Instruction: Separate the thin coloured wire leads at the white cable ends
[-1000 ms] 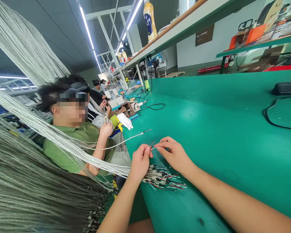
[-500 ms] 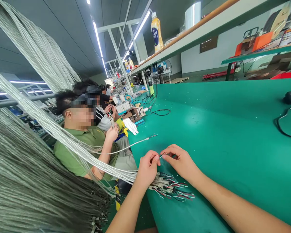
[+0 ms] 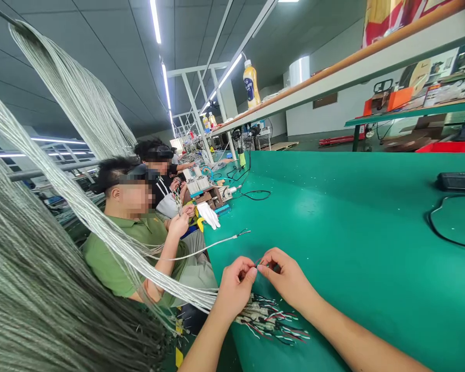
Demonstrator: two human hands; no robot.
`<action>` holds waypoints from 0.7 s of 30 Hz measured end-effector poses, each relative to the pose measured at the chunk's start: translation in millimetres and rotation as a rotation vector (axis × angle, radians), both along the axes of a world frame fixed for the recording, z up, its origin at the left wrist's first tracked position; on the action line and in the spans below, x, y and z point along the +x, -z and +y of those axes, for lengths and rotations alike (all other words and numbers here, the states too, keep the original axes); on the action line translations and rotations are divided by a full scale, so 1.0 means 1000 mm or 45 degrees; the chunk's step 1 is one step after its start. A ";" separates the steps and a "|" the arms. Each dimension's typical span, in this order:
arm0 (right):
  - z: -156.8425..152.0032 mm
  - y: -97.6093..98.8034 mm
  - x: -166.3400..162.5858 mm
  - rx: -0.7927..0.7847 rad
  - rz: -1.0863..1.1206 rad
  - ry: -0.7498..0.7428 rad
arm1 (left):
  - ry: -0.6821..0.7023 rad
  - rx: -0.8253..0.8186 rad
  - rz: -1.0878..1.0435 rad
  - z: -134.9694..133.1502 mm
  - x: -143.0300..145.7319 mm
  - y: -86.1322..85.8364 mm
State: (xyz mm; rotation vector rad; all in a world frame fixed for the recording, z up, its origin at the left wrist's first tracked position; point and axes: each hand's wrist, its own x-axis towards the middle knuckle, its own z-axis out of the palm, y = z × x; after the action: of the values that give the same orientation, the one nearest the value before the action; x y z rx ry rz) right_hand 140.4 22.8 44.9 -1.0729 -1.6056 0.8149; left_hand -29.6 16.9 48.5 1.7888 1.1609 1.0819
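green table (image 3: 356, 248), grey cable bundle (image 3: 62, 206), yellow bottle (image 3: 251, 84)

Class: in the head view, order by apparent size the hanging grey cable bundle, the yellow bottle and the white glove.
1. grey cable bundle: largest by far, though it is nearest the camera.
2 and 3. yellow bottle and white glove: too alike to rank; both are far off.

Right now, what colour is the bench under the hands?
Green bench, clearest in head view.
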 end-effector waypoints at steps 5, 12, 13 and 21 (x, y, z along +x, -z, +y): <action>0.000 0.000 0.001 0.017 -0.018 -0.022 | -0.015 0.012 0.017 0.000 0.000 0.000; -0.004 -0.001 -0.002 -0.028 -0.042 -0.015 | -0.032 0.010 -0.001 0.003 -0.001 -0.001; -0.004 -0.002 -0.002 -0.025 -0.051 -0.018 | -0.035 0.010 -0.016 0.003 -0.002 -0.001; -0.007 -0.005 -0.002 0.075 -0.090 -0.007 | -0.044 0.023 -0.027 0.007 -0.004 0.005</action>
State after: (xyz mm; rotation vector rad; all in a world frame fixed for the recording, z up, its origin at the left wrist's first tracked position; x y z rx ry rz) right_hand 138.0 15.4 50.1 -1.0660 -1.6824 0.7356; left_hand -33.1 24.3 43.2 1.7726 1.1768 1.1322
